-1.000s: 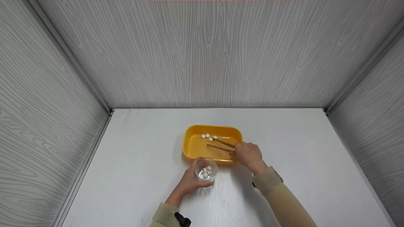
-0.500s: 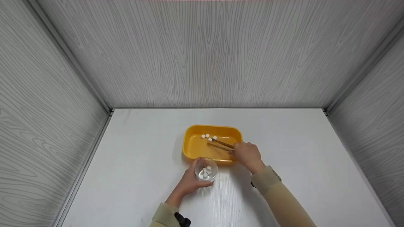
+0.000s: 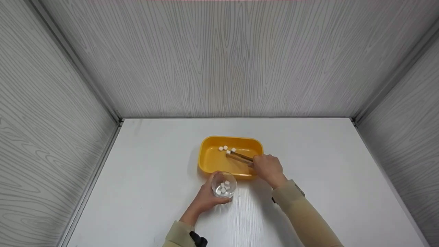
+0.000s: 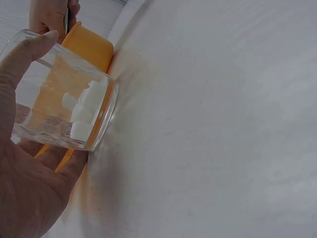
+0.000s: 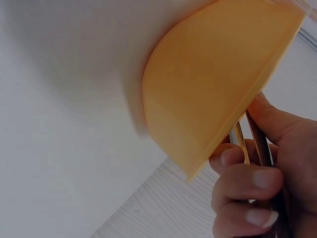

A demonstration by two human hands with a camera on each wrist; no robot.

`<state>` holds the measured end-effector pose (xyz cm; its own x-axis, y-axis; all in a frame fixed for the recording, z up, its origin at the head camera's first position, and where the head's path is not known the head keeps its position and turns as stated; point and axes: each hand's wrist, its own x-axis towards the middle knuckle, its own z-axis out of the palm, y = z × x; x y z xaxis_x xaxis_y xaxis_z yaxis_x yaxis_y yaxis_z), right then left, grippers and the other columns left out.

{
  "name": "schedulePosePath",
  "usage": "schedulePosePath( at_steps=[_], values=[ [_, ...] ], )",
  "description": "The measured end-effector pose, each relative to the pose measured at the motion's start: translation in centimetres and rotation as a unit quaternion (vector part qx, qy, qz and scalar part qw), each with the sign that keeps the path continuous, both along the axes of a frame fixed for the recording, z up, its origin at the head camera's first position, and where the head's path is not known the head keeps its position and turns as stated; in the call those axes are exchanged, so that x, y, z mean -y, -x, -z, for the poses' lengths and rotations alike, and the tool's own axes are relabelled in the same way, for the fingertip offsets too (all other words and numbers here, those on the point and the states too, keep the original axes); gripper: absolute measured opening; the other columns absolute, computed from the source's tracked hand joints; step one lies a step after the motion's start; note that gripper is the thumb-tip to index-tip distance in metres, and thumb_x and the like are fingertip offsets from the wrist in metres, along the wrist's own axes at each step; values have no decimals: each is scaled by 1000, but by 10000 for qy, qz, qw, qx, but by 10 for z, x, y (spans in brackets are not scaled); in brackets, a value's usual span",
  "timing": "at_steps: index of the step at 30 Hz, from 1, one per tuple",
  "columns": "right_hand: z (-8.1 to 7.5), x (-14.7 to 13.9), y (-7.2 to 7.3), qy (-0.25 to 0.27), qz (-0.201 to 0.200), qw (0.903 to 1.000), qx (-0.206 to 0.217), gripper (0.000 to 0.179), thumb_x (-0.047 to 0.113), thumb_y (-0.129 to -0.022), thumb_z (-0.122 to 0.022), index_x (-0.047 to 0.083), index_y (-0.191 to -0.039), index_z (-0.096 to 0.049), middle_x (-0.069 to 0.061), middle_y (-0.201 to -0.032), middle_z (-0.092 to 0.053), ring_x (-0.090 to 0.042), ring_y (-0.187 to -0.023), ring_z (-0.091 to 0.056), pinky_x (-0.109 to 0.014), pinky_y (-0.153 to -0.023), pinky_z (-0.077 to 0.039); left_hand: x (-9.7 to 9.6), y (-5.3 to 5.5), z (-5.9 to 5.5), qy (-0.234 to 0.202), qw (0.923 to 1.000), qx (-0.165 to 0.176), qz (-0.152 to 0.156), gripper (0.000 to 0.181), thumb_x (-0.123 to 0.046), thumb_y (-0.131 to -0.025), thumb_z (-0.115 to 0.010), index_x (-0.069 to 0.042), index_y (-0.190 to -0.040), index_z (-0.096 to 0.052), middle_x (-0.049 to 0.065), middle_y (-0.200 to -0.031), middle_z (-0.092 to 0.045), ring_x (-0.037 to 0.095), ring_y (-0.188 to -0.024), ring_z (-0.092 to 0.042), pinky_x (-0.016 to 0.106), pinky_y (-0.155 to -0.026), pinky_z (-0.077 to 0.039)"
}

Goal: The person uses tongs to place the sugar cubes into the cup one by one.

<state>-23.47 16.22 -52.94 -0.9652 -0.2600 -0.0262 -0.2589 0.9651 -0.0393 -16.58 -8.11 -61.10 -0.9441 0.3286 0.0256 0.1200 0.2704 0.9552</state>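
My left hand (image 3: 205, 197) grips a clear glass (image 3: 229, 176) by its side, thumb and fingers around it. Several small white cubes (image 4: 83, 113) lie at the glass's bottom. Over the right rim of a yellow tray (image 3: 209, 161), my right hand (image 3: 269, 168) holds long, narrow metal tweezers (image 3: 242, 156). Their tips are apart, close beside a white cube (image 3: 228, 152) in the tray; whether they touch it I cannot tell. Another cube (image 3: 233, 150) lies just behind the tips. In the right wrist view, curled fingers hold the tweezers (image 5: 258, 136), and the tray wall (image 5: 198, 84) hides the tips.
Two more white cubes (image 3: 223, 148) lie toward the tray's back left. The tray stands on a white table (image 3: 157, 171). Grey wood-grain panels (image 3: 219, 61) rise at the back and both sides. The glass stands close to the tray's front wall.
The tips of the tweezers have drawn closer together near the front cube, which has shifted slightly. My right hand has moved a little left. My left hand and the glass stay still.
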Motion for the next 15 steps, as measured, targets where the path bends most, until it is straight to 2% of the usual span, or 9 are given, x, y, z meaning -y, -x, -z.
schedulePosePath(
  at_steps=[7,15],
  values=[
    [1,1,1,-25,11,10000,-63,34,38,-90,-71,5,-88,-74,-3,-57,-52,-21,-49,-49,-39,-48,-48,0,0,2,29,9999,94,-41,107,-25,-66,-92,-6,-150,-29,12,-150,-41,28,-136,-37,50,-112,-26],
    [1,1,-1,-14,-12,10000,-79,32,37,-89,-72,4,-87,-73,-3,-58,-53,-21,-50,-49,-38,-48,-49,0,0,2,49,10000,30,-28,108,-28,-65,-92,-5,-150,-29,12,-149,-42,28,-136,-37,48,-111,-27]
  ],
)
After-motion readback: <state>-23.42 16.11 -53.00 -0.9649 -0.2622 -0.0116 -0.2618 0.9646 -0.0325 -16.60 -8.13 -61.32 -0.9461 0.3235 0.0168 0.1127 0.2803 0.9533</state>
